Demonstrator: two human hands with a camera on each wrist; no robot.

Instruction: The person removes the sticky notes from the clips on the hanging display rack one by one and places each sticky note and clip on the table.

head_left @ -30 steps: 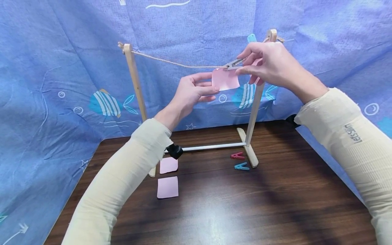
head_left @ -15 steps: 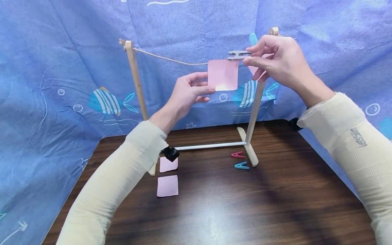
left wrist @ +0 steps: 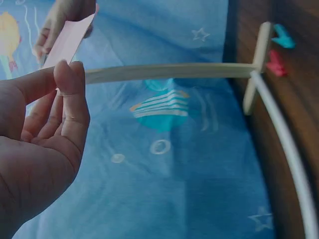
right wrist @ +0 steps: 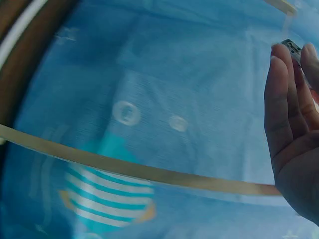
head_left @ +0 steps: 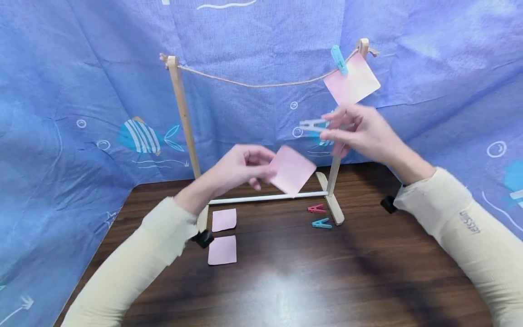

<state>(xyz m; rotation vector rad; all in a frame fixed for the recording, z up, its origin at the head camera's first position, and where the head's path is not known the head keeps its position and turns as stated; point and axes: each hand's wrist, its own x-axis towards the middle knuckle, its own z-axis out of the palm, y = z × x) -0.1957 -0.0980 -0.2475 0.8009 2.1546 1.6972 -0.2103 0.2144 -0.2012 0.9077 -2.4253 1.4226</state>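
Below the rope, my left hand (head_left: 249,168) pinches a square pink paper (head_left: 293,171) by its left corner, between thumb and fingers. The paper is tilted like a diamond and apart from the rope. My right hand (head_left: 359,131), higher and to the right, pinches a grey clothespin (head_left: 313,125) whose tips point left and grip nothing. In the right wrist view only the end of the clothespin (right wrist: 293,48) shows past the fingertips. Another pink paper (head_left: 355,81) hangs at the right end of the rope (head_left: 261,85) under a light blue clothespin (head_left: 339,60).
A wooden frame with a left post (head_left: 181,104) and right post (head_left: 334,170) carries the rope; a white bar (head_left: 265,198) joins the bases. On the dark table (head_left: 286,281) lie two pink papers (head_left: 222,250), a red clothespin (head_left: 316,208) and a blue clothespin (head_left: 322,223).
Both hands have dropped away from the rope, bringing the pink paper and grey clothespin down. The clothespin, earlier at the paper's top edge, is now apart from it. The hung paper is uncovered.
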